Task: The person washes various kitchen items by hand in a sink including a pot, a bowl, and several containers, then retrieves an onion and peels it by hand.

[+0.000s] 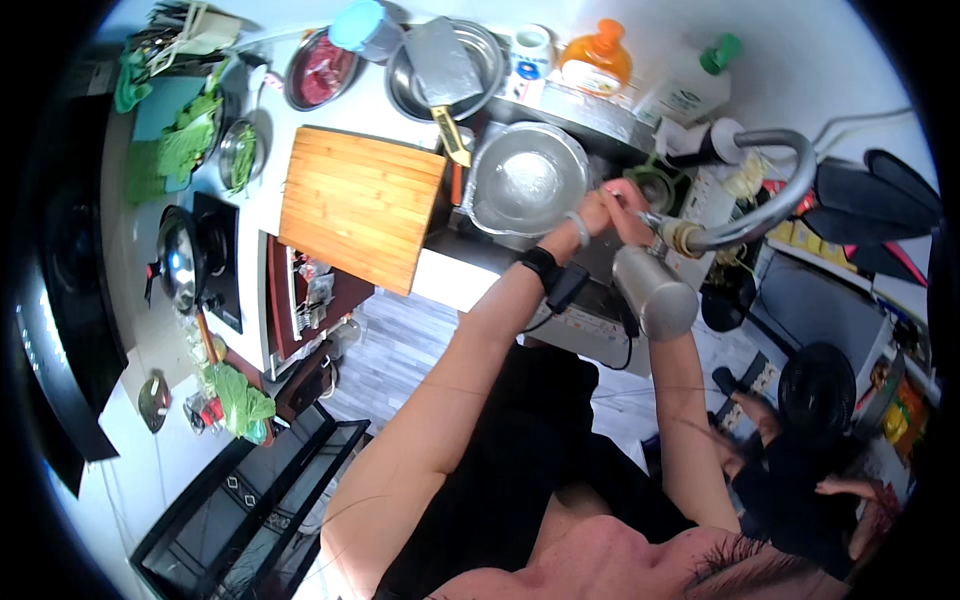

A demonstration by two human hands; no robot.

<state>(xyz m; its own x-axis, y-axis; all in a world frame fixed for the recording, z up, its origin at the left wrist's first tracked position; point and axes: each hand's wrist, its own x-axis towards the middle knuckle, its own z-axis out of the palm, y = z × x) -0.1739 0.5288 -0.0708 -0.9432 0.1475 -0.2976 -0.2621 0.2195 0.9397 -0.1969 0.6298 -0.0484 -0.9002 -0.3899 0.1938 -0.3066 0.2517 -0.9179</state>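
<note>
Both of my hands are together over the sink, just right of a metal basin (pixel 531 180) with some water in it. My left hand (pixel 595 213), below a bracelet and a black watch, touches my right hand (pixel 628 201). Their fingers overlap, so whether something small lies between them cannot be told. The curved metal faucet (pixel 780 206) reaches in from the right, its end close to my right hand. Left of the basin lies a wooden cutting board (pixel 362 206). A cleaver (pixel 444 64) rests across a steel bowl (pixel 487 56) behind it.
Raw meat fills a bowl (pixel 324 71) at the back. Soap bottles (pixel 598 60) stand behind the sink. Leafy greens (pixel 187 139), a dish of green beans or stems (pixel 241 159) and a lidded pan (pixel 180 259) are at left. Another person (pixel 795 487) sits at lower right.
</note>
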